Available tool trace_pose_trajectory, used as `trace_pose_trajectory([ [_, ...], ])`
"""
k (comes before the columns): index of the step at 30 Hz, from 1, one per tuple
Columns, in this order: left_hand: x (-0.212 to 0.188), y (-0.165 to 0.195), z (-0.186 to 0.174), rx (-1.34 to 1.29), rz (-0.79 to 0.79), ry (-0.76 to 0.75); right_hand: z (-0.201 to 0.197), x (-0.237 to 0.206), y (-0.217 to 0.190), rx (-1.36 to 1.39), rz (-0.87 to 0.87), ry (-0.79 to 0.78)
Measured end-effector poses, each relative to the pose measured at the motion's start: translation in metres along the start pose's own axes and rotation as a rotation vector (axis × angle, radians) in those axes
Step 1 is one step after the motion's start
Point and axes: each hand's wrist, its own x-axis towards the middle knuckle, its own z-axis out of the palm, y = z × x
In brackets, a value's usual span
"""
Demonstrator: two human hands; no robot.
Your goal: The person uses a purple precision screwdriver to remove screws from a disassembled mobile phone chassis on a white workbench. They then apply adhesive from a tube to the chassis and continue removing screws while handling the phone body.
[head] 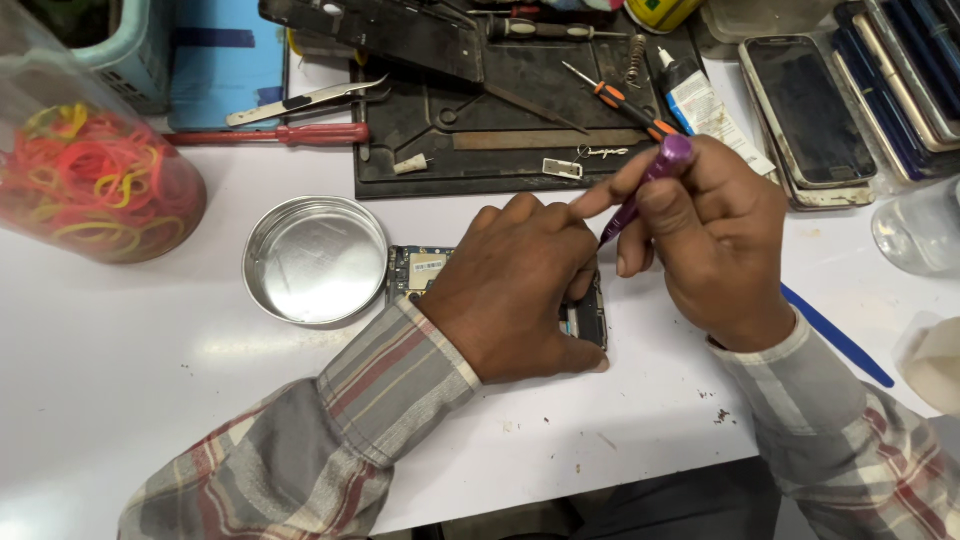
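Purple screwdriver [648,188] in right hand's [715,245] closed grip; left hand [520,290] presses opened phone [420,270] flat

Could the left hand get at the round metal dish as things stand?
Probably yes: the round metal dish lies just beside the left hand, with bare table between and nothing over it.

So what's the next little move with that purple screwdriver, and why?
Probably a gentle twist of the purple screwdriver. The right hand holds it upright, pinched near the top, tip down at the edge of the opened phone, which the left hand presses flat on the white table. The tip itself is hidden.
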Motion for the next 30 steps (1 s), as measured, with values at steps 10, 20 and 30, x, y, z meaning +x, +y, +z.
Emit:
trace_pose_trajectory([
  [10, -0.001, 0.002, -0.004, 0.005, -0.019, -0.032, 0.002, -0.003, 0.006, 0.203, 0.03, 0.051],
  [20, 0.001, 0.006, -0.008, 0.011, -0.055, -0.071, 0.008, -0.002, 0.005, 0.074, -0.013, 0.066],
  [30, 0.001, -0.004, 0.0, -0.112, 0.015, 0.145, 0.011, -0.006, 0.008, 0.045, 0.013, 0.048],
])
